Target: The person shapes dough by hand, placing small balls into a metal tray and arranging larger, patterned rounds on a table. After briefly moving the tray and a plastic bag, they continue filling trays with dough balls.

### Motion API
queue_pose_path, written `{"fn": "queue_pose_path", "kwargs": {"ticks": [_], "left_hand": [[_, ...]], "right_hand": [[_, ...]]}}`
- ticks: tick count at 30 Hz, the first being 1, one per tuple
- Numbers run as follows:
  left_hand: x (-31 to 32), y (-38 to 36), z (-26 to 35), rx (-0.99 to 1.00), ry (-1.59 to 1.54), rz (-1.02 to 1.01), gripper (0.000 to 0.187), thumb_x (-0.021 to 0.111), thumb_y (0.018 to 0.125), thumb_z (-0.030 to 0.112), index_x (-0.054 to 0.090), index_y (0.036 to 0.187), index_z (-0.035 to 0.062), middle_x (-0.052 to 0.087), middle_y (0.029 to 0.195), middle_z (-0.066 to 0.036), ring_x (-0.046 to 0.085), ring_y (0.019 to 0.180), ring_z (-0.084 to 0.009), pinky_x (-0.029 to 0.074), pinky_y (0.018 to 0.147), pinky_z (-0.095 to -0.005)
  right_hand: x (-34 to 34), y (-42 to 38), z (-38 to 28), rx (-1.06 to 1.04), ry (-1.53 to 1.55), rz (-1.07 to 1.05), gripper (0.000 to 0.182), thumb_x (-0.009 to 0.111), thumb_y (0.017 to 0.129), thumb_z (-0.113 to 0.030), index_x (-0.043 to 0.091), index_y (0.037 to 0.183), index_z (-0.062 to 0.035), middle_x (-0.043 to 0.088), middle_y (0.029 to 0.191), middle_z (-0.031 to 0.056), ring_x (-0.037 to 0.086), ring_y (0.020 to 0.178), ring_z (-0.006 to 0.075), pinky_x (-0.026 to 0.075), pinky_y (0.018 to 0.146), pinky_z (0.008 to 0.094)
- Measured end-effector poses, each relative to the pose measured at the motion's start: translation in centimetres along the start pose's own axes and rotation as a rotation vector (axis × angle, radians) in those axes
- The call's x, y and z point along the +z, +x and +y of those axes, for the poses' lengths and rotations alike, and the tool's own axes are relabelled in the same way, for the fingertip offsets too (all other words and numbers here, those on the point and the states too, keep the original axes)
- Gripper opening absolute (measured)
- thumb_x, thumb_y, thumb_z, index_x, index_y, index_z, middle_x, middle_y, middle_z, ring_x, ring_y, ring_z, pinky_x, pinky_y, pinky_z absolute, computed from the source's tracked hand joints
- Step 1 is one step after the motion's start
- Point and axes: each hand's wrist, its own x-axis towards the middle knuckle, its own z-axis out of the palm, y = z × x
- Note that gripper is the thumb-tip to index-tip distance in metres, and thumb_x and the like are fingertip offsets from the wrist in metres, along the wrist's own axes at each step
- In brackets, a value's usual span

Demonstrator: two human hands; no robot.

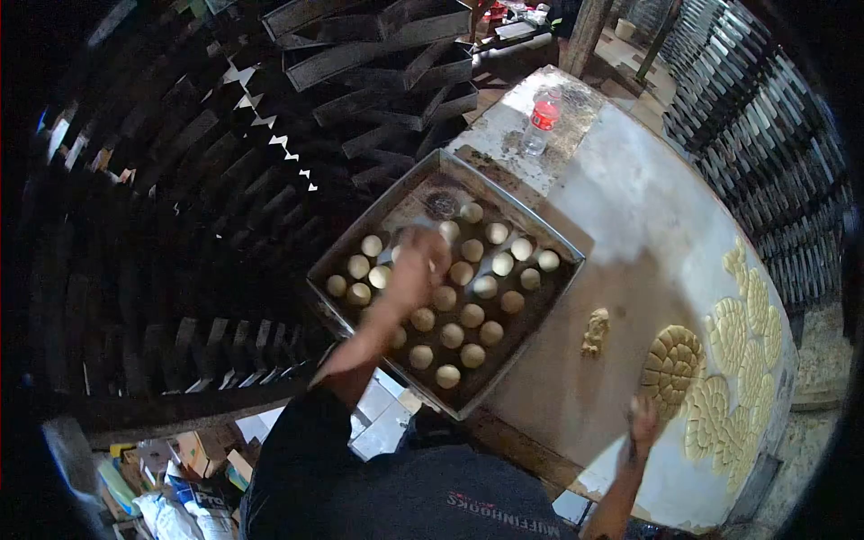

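Note:
A square metal tray (405, 209) holds rows of round dough balls (472, 315). My left hand (421, 256) reaches over the tray, among the balls; motion smears its fingers, and what they hold, if anything, cannot be made out. On the table, my right hand (643, 421) is at the lower edge of a round slab of dough (671, 364) scored into small pieces. Its fingers are too small and blurred to read. Left of that slab lies a small rough lump of dough (595, 331).
More scored dough slabs (742, 351) spread along the table's right side. A clear bottle with a red label (542, 121) stands on the far part of the table (643, 171). Stacked metal pans (387, 54) rise behind the tray. Bags and boxes (184, 486) lie at lower left.

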Motion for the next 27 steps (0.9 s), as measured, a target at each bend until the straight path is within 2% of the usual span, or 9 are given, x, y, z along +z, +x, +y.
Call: {"fn": "queue_pose_path", "kwargs": {"ticks": [1, 5, 7, 8, 10, 12, 16, 21, 27], "left_hand": [[1.1, 2.2, -8.3, 0.142, 0.384, -0.159, 0.03, 0.06, 0.085, 0.01, 0.059, 0.114, 0.0018, 0.059, 0.112, -0.023, 0.051, 0.108, -0.0445, 0.043, 0.097, -0.0492], [1.6, 4.3, -15.8, -0.092, 0.209, -0.211, 0.036, 0.064, 0.083, 0.015, 0.059, 0.116, 0.0, 0.057, 0.119, -0.024, 0.05, 0.117, -0.0429, 0.043, 0.1, -0.047], [1.3, 4.1, -17.1, 0.153, 0.443, -0.332, 0.057, 0.071, 0.078, 0.02, 0.052, 0.128, 0.0001, 0.054, 0.123, -0.026, 0.05, 0.117, -0.0449, 0.044, 0.099, -0.0472], [0.5, 4.0, -16.3, 0.149, 0.447, -0.307, 0.057, 0.071, 0.078, 0.02, 0.052, 0.128, 0.0001, 0.054, 0.123, -0.026, 0.05, 0.117, -0.0449, 0.044, 0.099, -0.0472], [-1.2, 3.1, -13.3, -0.074, 0.187, -0.126, 0.054, 0.069, 0.073, 0.016, 0.056, 0.124, 0.0032, 0.05, 0.129, -0.023, 0.048, 0.121, -0.0425, 0.042, 0.101, -0.0496], [-2.6, 2.7, -10.8, -0.135, 0.051, 0.018, 0.059, 0.07, 0.068, 0.009, 0.054, 0.126, 0.0058, 0.05, 0.126, -0.023, 0.048, 0.118, -0.0432, 0.043, 0.099, -0.0495], [-3.6, 2.9, -3.4, -0.072, 0.004, -0.028, 0.047, 0.074, 0.079, 0.014, 0.056, 0.121, 0.0028, 0.057, 0.115, -0.021, 0.059, 0.101, -0.0388, 0.049, 0.086, -0.0455], [10.1, 6.9, 6.2, 0.086, -0.086, 0.005, 0.029, 0.072, 0.081, 0.012, 0.063, 0.107, 0.0029, 0.064, 0.096, -0.015, 0.063, 0.084, -0.0274, 0.052, 0.078, -0.0367], [35.2, 4.2, 32.2, 0.537, -0.302, -0.856, 0.058, 0.081, 0.078, 0.025, 0.055, 0.128, 0.0107, 0.06, 0.121, -0.015, 0.059, 0.11, -0.0216, 0.051, 0.087, -0.0392]], "right_hand": [[5.3, 0.0, -8.1, -0.16, 0.187, 0.038, 0.04, 0.059, 0.091, -0.022, 0.056, 0.123, 0.0022, 0.063, 0.11, 0.0151, 0.062, 0.097, 0.0211, 0.053, 0.084, 0.0377], [20.3, -1.5, -34.0, -1.075, -0.034, 0.001, 0.035, 0.066, 0.087, -0.014, 0.056, 0.117, 0.0008, 0.063, 0.105, 0.017, 0.064, 0.096, 0.0306, 0.05, 0.087, 0.039], [27.3, -0.6, -39.8, -1.295, -0.011, -0.074, 0.032, 0.07, 0.084, -0.014, 0.059, 0.112, -0.003, 0.062, 0.108, 0.017, 0.063, 0.099, 0.0348, 0.05, 0.087, 0.0391], [32.0, 0.8, -40.2, -1.189, 0.134, -0.279, 0.03, 0.07, 0.084, -0.015, 0.059, 0.109, -0.003, 0.061, 0.109, 0.0178, 0.061, 0.102, 0.0362, 0.05, 0.086, 0.04], [37.6, 3.1, -40.8, -1.153, -0.319, -0.402, 0.038, 0.068, 0.086, -0.025, 0.058, 0.115, -0.0026, 0.058, 0.12, 0.0179, 0.056, 0.113, 0.0354, 0.045, 0.096, 0.0465], [39.4, 4.4, -36.7, -1.418, -0.569, -0.112, 0.039, 0.067, 0.087, -0.025, 0.057, 0.116, -0.0008, 0.057, 0.12, 0.0178, 0.055, 0.11, 0.0391, 0.046, 0.094, 0.0476], [28.8, 1.4, -29.9, -1.251, -0.046, -0.1, 0.025, 0.065, 0.083, -0.017, 0.061, 0.1, 0.0004, 0.06, 0.102, 0.0166, 0.057, 0.096, 0.0349, 0.044, 0.091, 0.0469], [11.6, 1.3, -12.0, -0.76, -0.175, 0.5, 0.014, 0.063, 0.081, -0.012, 0.058, 0.089, -0.0021, 0.056, 0.088, 0.0136, 0.055, 0.085, 0.0316, 0.045, 0.081, 0.0447], [-4.4, -3.8, 11.6, -0.297, -0.239, 0.691, 0.014, 0.062, 0.081, -0.01, 0.059, 0.092, -0.0021, 0.055, 0.083, 0.0151, 0.055, 0.082, 0.0347, 0.045, 0.078, 0.0465]]}}
